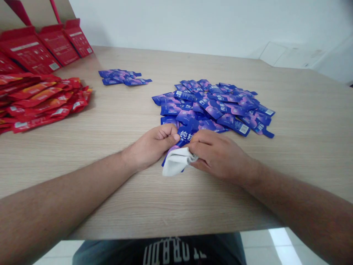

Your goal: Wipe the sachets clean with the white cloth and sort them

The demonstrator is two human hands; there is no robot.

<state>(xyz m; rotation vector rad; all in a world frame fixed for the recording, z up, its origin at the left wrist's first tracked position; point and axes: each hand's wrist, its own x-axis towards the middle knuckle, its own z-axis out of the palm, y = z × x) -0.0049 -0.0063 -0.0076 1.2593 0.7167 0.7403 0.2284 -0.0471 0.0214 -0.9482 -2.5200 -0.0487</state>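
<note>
My left hand (153,145) and my right hand (219,154) meet at the near edge of a big pile of blue-purple pouches (215,106) on the wooden table (110,117). Both hands are closed on one blue pouch (184,135) with white lettering. Its white inner side (175,165) is folded down under my right fingers. The left thumb and fingers pinch its left edge.
A small stack of blue pouches (122,77) lies further back to the left. Red pouches (41,101) are heaped at the left edge, with red cartons (49,46) standing behind them. A white wall runs behind the table.
</note>
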